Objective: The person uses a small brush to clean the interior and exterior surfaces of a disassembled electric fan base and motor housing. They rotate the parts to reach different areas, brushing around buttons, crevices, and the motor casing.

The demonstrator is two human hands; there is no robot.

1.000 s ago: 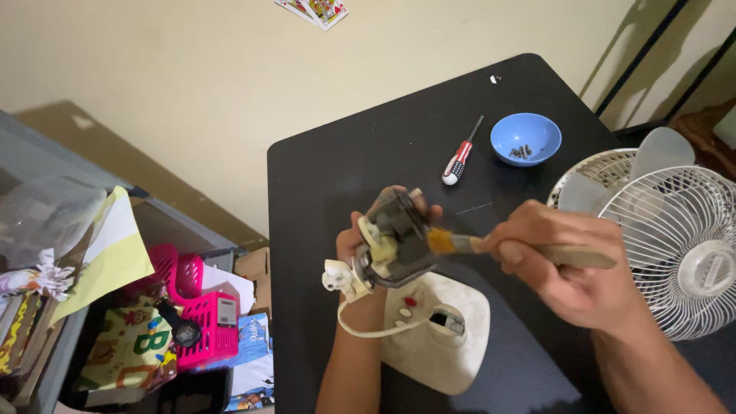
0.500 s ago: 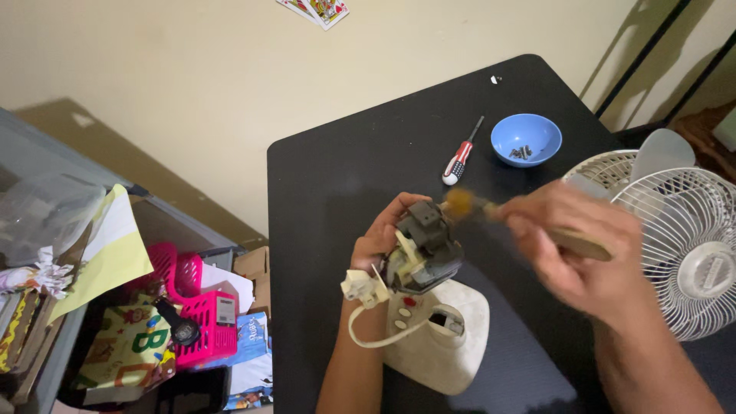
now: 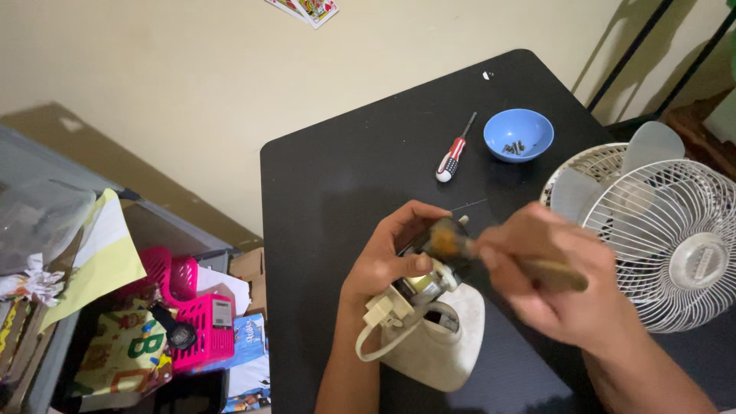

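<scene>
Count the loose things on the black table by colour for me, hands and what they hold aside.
Blue: 1, the bowl
Red and white: 1, the screwdriver
White or cream: 2, the fan grille and the fan base
Total: 4

Well to the left of my left grip (image 3: pixel 391 257), down beside the tabletop (image 3: pixel 345 169), a pink basket (image 3: pixel 201 314) carries a small pale rectangular label (image 3: pixel 223 313) on its front wall. Further left of it lies a flat package (image 3: pixel 123 353) in green, yellow and red with big coloured letters. Just right of the basket, nearer my grip, a blue printed packet (image 3: pixel 249 337) lies flat, partly hidden.
</scene>
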